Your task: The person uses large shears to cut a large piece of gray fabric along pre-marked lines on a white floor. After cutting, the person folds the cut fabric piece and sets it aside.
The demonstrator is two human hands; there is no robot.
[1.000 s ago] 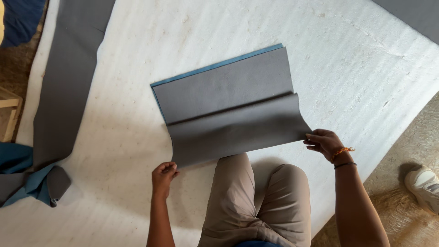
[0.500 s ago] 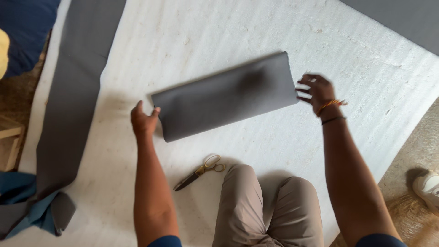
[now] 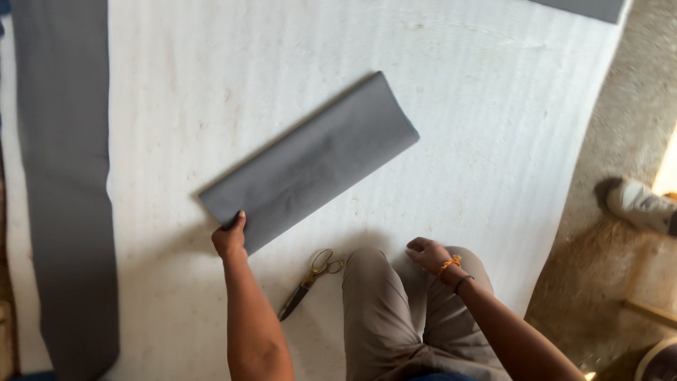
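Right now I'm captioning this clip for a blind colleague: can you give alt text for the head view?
A person's left hand presses a corner of a folded grey cloth on a white sheet. The right hand rests by the knee, brass-handled scissors beside it.

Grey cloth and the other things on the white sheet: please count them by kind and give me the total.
Grey cloth pieces: 3, namely the folded cloth under the left hand, a long strip on the left, and a corner piece at the top edge.
Scissors: 1
White sheet: 1
Total: 5
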